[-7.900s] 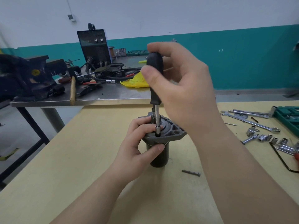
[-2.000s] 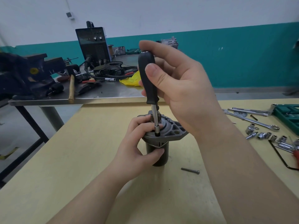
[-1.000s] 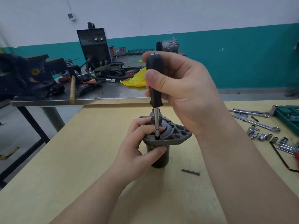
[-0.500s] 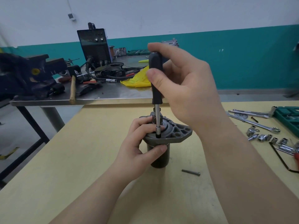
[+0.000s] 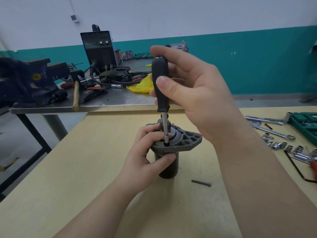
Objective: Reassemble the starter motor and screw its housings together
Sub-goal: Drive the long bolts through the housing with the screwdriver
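Loose bolt lies right of motor.

text: none legible | welder front panel: markings too blurred to read | labels: none readable

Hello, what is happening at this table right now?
A person is putting a starter motor back together. It stands upright on the wooden table. The left hand grips the motor just under its grey end housing. The right hand holds a black-handled driver upright, its tip set on the housing. One more loose bolt lies on the table beside the motor.
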